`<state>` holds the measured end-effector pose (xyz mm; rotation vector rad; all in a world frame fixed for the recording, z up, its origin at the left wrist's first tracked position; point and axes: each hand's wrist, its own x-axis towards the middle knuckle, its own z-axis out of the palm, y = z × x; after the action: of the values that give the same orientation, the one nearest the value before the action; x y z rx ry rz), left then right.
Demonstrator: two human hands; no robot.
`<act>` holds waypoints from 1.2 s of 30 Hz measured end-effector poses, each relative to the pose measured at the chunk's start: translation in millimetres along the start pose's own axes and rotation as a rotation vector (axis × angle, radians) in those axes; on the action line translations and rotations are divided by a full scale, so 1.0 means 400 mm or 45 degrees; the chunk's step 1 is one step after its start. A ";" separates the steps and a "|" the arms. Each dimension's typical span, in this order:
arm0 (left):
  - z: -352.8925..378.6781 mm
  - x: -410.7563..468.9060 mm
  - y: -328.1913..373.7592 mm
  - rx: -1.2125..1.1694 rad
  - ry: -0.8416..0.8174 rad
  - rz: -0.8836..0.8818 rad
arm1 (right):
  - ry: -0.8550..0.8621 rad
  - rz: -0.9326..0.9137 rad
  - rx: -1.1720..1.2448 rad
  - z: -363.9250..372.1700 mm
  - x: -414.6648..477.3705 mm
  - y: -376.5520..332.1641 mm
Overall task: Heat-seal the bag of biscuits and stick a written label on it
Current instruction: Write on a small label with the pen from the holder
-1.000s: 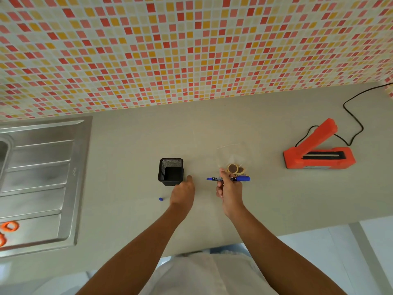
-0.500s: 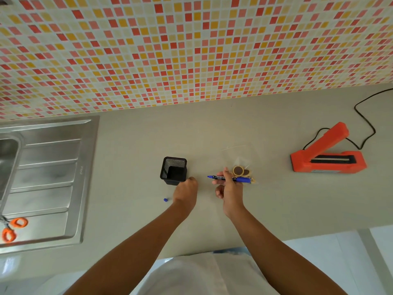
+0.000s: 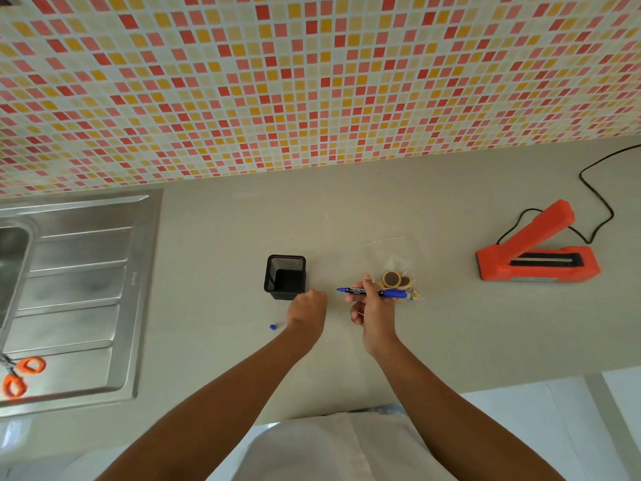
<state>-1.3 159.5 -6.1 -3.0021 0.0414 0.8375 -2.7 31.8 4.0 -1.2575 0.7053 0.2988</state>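
Right hand (image 3: 373, 314) sits just right of frame centre, fingers pinched round a blue marker (image 3: 373, 292); the marker lies nearly level across the frame, uncapped tip pointing left toward centre, blue rear end pointing right. Left hand (image 3: 307, 312) is just left of it, curled loosely, knuckles up, right by the lower right corner of the black mesh pen pot (image 3: 285, 276); can't tell if it pinches anything, no label visible in it or on the tabletop (image 3: 433, 341). Small blue cap (image 3: 272, 327) lies loose on the tabletop lower left of the left hand, near it but apart.

Bag of biscuits (image 3: 395, 277) lies flat just above and right of the right hand, clear film reaching toward the wall, biscuits bunched at its near end; the marker's rear end overlaps that near end in the frame. Right hand is the nearer one to the bag, left hand is nearer to the cap and pot.

Orange heat sealer (image 3: 537, 263) stands well apart at mid right, arm raised, long axis left-right, cord running to the upper right. Judgement: bag mouth looks unsealed, so the sealing move goes rightward from the bag, right hand's side
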 end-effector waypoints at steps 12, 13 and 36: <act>0.002 -0.022 -0.028 0.010 0.047 0.034 | 0.013 0.027 -0.006 0.020 -0.006 0.006; 0.004 -0.025 -0.030 0.006 0.050 0.036 | 0.016 0.029 -0.006 0.021 -0.007 0.009; 0.041 -0.089 -0.111 -1.902 -0.428 -0.071 | -0.316 -0.177 -0.385 -0.020 -0.015 0.082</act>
<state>-38.7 205.0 -1.1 -3.8596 -1.1568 2.0343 -28.4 35.5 -18.2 -1.5164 0.3655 0.4503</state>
